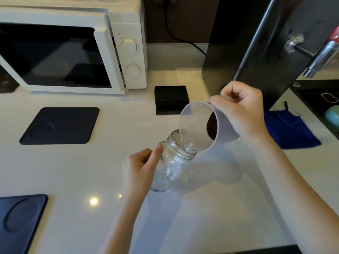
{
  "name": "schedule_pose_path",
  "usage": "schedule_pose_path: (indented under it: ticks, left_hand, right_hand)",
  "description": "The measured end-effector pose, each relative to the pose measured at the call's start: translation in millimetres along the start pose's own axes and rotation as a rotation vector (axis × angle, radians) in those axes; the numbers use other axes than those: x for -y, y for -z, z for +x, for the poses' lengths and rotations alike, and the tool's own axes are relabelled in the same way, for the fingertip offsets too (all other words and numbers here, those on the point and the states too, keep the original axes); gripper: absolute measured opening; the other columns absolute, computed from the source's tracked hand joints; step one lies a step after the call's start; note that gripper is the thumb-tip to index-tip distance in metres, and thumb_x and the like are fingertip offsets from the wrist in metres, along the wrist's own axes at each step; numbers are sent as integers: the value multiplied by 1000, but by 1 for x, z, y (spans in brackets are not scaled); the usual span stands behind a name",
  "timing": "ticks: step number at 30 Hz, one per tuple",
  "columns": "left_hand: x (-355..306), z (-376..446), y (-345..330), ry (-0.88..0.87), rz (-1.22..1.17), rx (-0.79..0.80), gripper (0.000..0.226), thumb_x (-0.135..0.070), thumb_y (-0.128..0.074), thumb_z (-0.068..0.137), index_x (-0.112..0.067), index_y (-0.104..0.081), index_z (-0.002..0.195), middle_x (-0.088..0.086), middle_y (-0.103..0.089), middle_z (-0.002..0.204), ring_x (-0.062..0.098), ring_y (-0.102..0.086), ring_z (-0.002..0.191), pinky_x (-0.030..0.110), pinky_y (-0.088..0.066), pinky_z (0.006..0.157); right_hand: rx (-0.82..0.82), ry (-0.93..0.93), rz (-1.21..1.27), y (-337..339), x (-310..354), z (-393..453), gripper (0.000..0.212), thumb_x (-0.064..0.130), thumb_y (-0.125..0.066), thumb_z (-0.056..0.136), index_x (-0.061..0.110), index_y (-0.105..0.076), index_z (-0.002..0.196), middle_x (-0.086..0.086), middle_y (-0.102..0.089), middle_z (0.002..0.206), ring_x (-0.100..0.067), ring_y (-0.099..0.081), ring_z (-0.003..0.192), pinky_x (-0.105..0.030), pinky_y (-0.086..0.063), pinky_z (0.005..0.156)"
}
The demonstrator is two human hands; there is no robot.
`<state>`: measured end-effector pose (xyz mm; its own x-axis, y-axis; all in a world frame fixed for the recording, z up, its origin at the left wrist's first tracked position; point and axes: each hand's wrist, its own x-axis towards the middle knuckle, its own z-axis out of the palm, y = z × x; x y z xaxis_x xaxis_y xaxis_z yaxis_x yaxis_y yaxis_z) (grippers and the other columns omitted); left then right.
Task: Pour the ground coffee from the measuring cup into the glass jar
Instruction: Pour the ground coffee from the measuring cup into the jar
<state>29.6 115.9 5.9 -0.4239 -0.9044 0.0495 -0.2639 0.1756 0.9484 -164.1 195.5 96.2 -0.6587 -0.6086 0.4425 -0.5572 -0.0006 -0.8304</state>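
A clear glass jar [174, 162] stands on the white counter [211, 208], its open threaded mouth up and nothing visible inside. My left hand [139, 169] wraps the jar's left side, thumb up near the neck. My right hand [240, 112] holds a white measuring cup [198, 125] tipped steeply to the left, its rim just over the jar's mouth. Dark ground coffee [212, 126] sits clumped at the cup's bottom.
A white microwave [73, 48] stands at the back left. Dark mats [60, 125] [18, 220] lie on the left, a black square block [171, 99] behind the jar, a blue cloth [289, 129] on the right, a black panel with a metal handle [311, 55] at the back right.
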Motion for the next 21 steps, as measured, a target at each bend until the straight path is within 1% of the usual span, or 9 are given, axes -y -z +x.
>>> schedule_pose_path:
  ticks: [2,4,7,9,12,14,16,18,21]
  left_hand:
    - [0,0,-1,-2,13,12,54,-43,-59,80,-17,-39,37,-5,-31,31,9,-29,37,21,-22,41]
    - [0,1,-2,10,26,26,54,-41,-59,83,-17,-45,37,-4,-40,29,7,-36,35,18,-28,42]
    - [-2,4,-4,8,38,20,55,-38,-60,83,-10,-40,39,-2,-37,31,8,-33,34,18,-26,41]
    - [-5,5,-6,-9,51,13,57,-38,-60,82,-13,-35,38,5,-33,37,10,-29,37,22,-24,43]
    - [-8,4,-7,-26,70,10,58,-40,-59,82,-8,-29,43,12,-30,46,16,-26,46,27,-20,48]
    - [-9,5,-8,-38,78,11,59,-40,-59,82,-5,-28,46,9,-26,46,15,-23,46,25,-17,46]
    - [-10,6,-9,-45,78,9,58,-38,-61,82,-11,-26,45,-4,-20,41,11,-18,43,22,-13,42]
    - [-11,7,-9,-45,79,9,58,-38,-61,81,-15,-24,43,-5,-16,39,12,-17,41,20,-13,40]
    - [-10,8,-9,-45,70,5,58,-39,-61,80,-13,-27,42,-5,-17,40,12,-18,41,20,-13,40]
  right_hand:
    - [28,57,-61,-2,3,3,19,11,-64,70,4,-50,60,-7,-48,55,-11,-43,55,-17,-37,51]
    - [55,130,-102,-5,7,3,17,11,-65,69,7,-51,61,0,-49,56,-10,-45,56,-20,-38,52]
    - [81,217,-145,-11,13,2,16,10,-66,68,6,-52,62,-4,-52,59,-17,-49,58,-28,-41,53]
    - [77,261,-218,-14,16,4,15,13,-66,67,5,-54,63,-6,-55,62,-20,-51,61,-32,-45,56]
    - [107,290,-227,-16,19,8,16,15,-67,67,8,-53,66,-2,-54,64,-17,-50,62,-30,-45,55]
    - [137,319,-269,-17,21,10,18,18,-67,67,12,-50,69,0,-52,66,-17,-49,62,-29,-42,57]
    - [151,333,-302,-19,23,11,18,19,-67,67,12,-50,71,-1,-53,67,-17,-49,63,-32,-43,61]
    - [162,338,-310,-20,25,11,20,21,-67,67,13,-50,72,-2,-54,67,-17,-50,63,-35,-44,63]
    - [192,366,-359,-23,27,10,22,23,-68,66,16,-49,74,-2,-55,69,-17,-50,65,-35,-44,66]
